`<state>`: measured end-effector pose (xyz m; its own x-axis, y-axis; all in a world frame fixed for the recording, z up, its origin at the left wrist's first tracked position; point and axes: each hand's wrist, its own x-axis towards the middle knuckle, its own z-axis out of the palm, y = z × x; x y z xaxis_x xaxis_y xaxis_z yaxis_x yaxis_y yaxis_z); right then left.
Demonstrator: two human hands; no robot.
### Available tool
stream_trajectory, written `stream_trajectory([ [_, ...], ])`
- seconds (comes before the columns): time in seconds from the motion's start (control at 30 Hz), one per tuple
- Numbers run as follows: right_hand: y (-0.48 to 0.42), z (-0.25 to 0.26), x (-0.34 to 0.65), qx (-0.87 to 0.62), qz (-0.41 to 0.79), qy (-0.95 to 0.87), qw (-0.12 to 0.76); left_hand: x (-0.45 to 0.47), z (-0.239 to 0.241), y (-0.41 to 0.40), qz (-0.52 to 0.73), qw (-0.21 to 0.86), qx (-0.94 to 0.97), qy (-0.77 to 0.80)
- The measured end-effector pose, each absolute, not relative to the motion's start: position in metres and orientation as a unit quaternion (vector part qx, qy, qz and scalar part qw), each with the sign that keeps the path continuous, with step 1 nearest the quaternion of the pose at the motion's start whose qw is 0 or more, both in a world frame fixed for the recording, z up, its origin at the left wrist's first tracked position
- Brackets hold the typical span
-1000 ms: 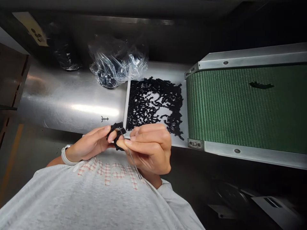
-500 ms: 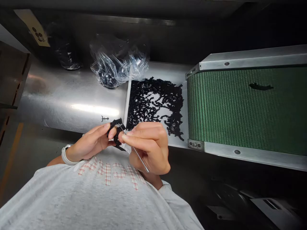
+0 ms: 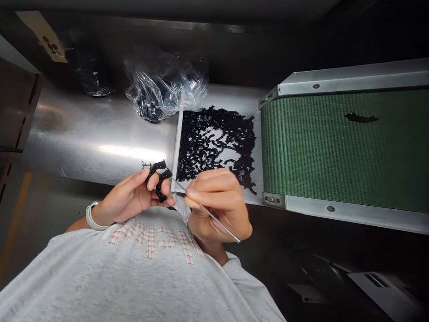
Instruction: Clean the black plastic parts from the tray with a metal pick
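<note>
My left hand pinches two small curved black plastic parts between thumb and fingers; they stand side by side with a gap between them. In my right hand a thin metal rod is gripped like a pen, slanting down to the right. Its upper tip is close to the right-hand black part; whether it touches cannot be made out. Just behind the left hand, a small black branched piece lies on the metal table.
A white tray holds many loose black parts. Clear plastic bags with dark contents stand behind it. To the right is a green conveyor belt in a metal frame, carrying one black part. A dark wrapped bundle stands at back left.
My right hand has moved right and drawn the rod back from the black parts. The two parts in my left hand are now turned and more spread apart.
</note>
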<state>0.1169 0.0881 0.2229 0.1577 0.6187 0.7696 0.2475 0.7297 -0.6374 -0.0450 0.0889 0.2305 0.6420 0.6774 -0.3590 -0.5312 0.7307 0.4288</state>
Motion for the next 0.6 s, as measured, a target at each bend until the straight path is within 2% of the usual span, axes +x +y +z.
stream_trajectory([
  [0.6, 0.0866, 0.2165, 0.1187, -0.314, 0.149, -0.656, 0.670, -0.0463, 0.2255, 0.0859, 0.346, 0.896, 0.150, 0.234],
])
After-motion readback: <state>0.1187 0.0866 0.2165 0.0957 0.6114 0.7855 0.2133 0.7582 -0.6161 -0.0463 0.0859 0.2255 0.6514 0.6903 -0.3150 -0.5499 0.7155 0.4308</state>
